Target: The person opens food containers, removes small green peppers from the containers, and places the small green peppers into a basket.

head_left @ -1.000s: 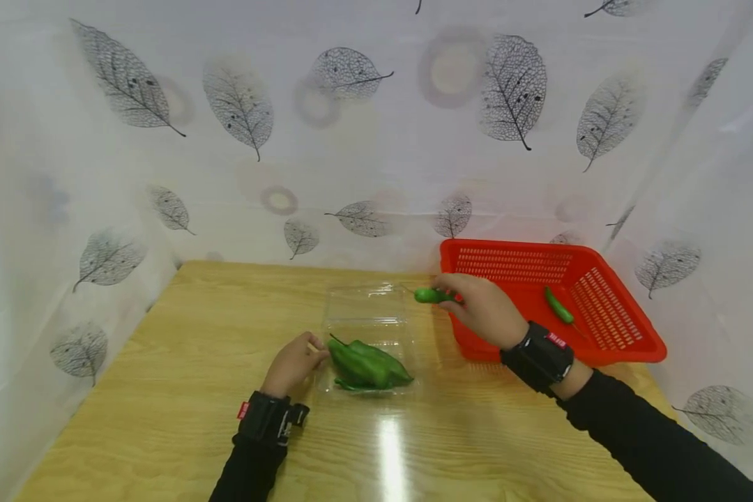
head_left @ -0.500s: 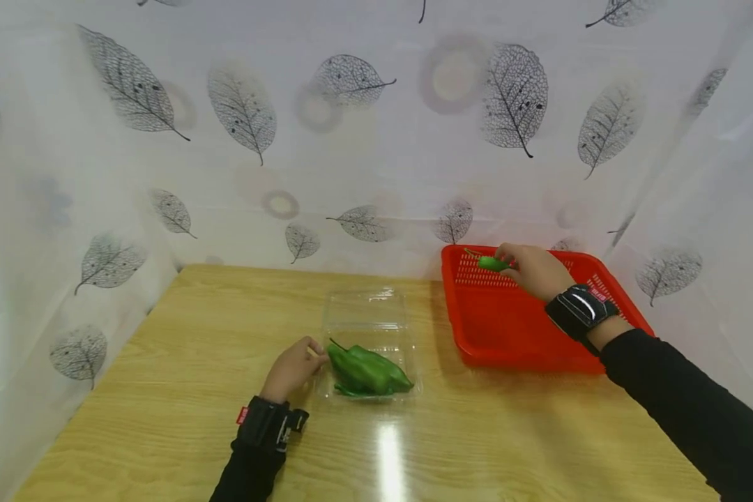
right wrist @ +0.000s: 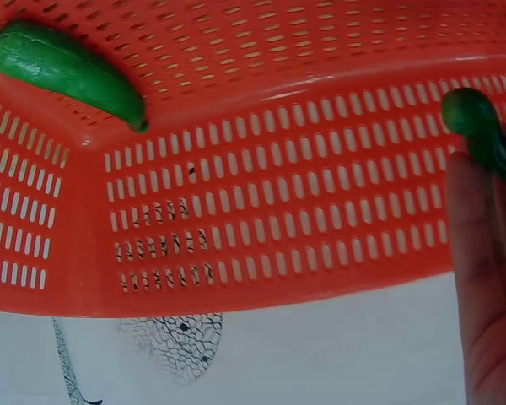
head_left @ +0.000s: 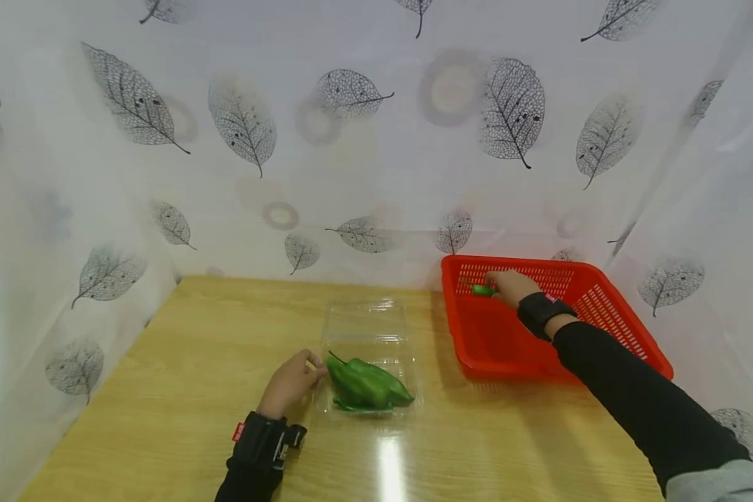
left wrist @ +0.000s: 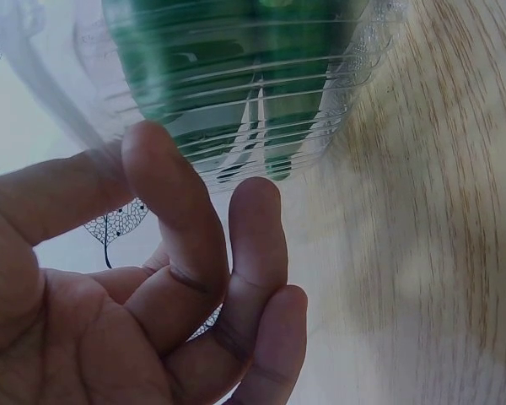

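Note:
In the head view my right hand (head_left: 511, 286) reaches into the left end of a red perforated plastic basket (head_left: 489, 371). It holds a small green chili pepper (head_left: 482, 290), stem pointing left. The right wrist view has that pepper (right wrist: 472, 114) at its right edge, by the fingertips. Another green pepper (right wrist: 67, 72) lies in the basket's corner; in the head view my arm hides it. My left hand (head_left: 291, 382) pinches the left edge of a clear plastic box (head_left: 364, 319) with its lid folded back. Large green peppers (head_left: 370, 385) lie inside the box.
The box and basket stand on a wood-grain table (head_left: 226, 314), basket at the back right. A white curtain (head_left: 383, 160) printed with leaves encloses the back and sides. A glare spot (head_left: 389, 467) shows on the table in front of the box.
My right hand has carried the chili pepper from beside the box over the basket, then lowered it into the basket's left end. The left hand stays at the box's edge.

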`<control>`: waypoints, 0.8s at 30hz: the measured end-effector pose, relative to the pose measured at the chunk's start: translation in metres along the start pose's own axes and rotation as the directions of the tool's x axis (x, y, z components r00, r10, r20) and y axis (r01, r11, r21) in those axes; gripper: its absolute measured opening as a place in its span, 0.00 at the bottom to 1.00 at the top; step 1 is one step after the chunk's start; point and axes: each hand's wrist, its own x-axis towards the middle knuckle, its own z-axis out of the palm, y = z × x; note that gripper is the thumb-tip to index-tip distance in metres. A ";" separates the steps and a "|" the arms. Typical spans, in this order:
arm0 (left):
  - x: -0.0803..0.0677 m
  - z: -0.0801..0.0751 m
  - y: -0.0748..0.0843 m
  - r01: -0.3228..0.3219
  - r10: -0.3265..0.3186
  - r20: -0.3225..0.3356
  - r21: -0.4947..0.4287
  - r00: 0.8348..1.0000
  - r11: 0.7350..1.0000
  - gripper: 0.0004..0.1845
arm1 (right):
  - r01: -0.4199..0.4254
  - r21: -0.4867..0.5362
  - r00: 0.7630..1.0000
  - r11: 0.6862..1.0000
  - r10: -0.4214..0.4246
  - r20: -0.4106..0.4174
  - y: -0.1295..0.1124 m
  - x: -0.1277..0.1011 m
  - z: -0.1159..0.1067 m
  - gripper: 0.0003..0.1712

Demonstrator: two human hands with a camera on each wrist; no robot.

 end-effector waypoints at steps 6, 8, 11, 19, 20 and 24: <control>-0.001 0.001 0.001 -0.004 0.004 -0.003 -0.008 1.000 1.000 0.06 | 0.061 -0.003 0.998 0.998 -0.061 0.000 0.012 0.011 0.018 0.12; 0.000 0.001 0.000 -0.006 0.006 -0.006 -0.008 1.000 1.000 0.06 | 0.092 -0.020 0.996 0.996 -0.091 0.012 0.017 0.015 0.026 0.12; -0.002 0.001 -0.003 -0.011 0.011 -0.009 -0.011 1.000 1.000 0.06 | 0.123 -0.047 0.992 0.991 -0.121 0.042 0.018 0.019 0.036 0.12; -0.001 0.001 -0.003 -0.025 0.025 -0.013 -0.009 1.000 1.000 0.06 | 0.112 -0.026 0.987 0.993 -0.108 0.116 0.013 0.021 0.042 0.13; -0.001 0.001 -0.003 -0.023 0.023 -0.013 -0.009 1.000 1.000 0.06 | 0.117 -0.033 0.986 0.993 -0.112 0.123 0.014 0.022 0.043 0.14; -0.001 0.002 -0.002 -0.017 0.017 -0.011 -0.009 1.000 1.000 0.06 | 0.125 -0.039 0.985 0.991 -0.119 0.128 0.016 0.025 0.048 0.12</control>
